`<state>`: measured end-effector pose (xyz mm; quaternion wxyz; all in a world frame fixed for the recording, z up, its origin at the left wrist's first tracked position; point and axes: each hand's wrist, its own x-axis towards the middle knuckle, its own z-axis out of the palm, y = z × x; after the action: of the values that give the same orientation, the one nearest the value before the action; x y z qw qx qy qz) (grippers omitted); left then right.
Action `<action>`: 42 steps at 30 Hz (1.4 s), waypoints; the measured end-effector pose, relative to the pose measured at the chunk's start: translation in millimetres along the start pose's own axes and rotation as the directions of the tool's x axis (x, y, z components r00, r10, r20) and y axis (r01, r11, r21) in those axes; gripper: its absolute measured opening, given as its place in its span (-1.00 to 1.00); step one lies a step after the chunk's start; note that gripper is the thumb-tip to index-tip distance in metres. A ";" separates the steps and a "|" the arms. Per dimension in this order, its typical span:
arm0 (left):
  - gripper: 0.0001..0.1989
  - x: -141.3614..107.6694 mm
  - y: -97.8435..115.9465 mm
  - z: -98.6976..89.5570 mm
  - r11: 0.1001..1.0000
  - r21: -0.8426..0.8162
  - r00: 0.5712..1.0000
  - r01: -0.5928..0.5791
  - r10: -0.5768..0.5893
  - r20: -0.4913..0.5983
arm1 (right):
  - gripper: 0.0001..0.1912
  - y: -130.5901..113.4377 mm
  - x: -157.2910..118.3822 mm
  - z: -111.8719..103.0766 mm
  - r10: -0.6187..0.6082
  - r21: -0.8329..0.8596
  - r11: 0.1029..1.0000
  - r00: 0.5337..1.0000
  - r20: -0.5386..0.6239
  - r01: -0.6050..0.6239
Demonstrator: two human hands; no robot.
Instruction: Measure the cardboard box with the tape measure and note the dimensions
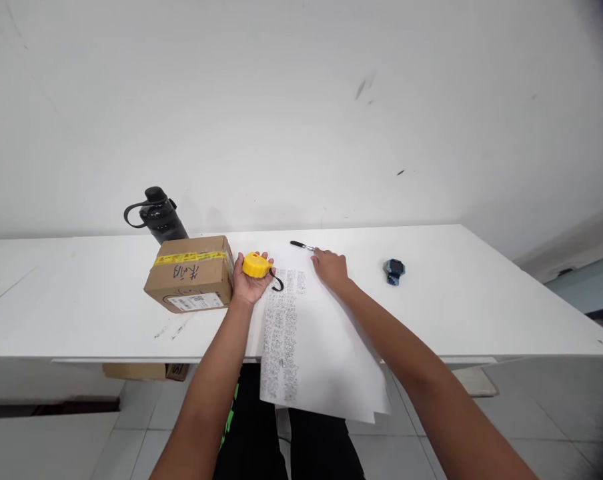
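Observation:
A yellow tape measure [256, 265] with a black wrist strap rests in the upturned palm of my left hand [251, 285], fingers curled around its edge. This hand is close beside the right side of the cardboard box [206, 270]. My right hand [331, 268] lies palm down over the top of a large white sheet of paper [326, 353], its fingers bent at one end of a black and silver pen [301, 245]. The pen's black end points to the left. Dense small writing fills the sheet's left part, and its lower end hangs over the table's front edge.
Behind the taped, labelled box stands a black water bottle [162, 217] with a carrying loop. A dark blue wristwatch [394, 270] sits to the right on the white table [481, 300]. The wall [281, 120] rises directly behind. Another carton [136, 371] shows below the tabletop.

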<state>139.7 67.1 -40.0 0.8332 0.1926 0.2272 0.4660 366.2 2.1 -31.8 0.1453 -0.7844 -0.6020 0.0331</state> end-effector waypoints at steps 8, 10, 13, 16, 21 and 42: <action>-0.72 1.8 -0.5 -2.8 0.996 0.010 0.991 0.087 -0.087 0.104 | -0.69 5.6 45.8 1.7 0.080 -0.063 0.995 0.989 0.121 -0.073; -0.79 1.9 -1.7 -2.8 0.996 0.023 0.989 0.088 -0.090 0.118 | -0.70 7.7 50.5 4.2 0.056 -0.072 0.996 0.987 0.148 -0.046; -0.83 2.9 -3.3 -4.1 0.999 0.035 0.994 0.042 -0.045 0.098 | -0.75 9.6 45.7 5.2 0.010 -0.070 0.998 0.988 0.156 0.001; -0.76 3.6 -4.6 -5.7 0.999 0.049 0.997 -0.009 0.005 0.082 | -0.70 8.1 26.7 -0.1 0.019 -0.063 0.998 0.995 0.102 -0.013; -0.65 5.1 -5.7 -5.7 0.998 0.040 0.998 -0.051 0.049 0.041 | -0.51 -7.4 -28.2 1.2 0.069 0.556 0.830 0.981 -0.180 0.043; -0.89 9.8 -11.8 -3.6 0.988 0.142 0.998 -0.060 0.058 0.017 | -0.58 -19.2 -59.2 36.6 0.036 0.810 0.586 0.999 -0.031 0.004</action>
<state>150.4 70.2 -51.2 0.8045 0.2613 0.2489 0.4717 323.8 -43.1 -69.0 0.4990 -0.6385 -0.5105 0.2875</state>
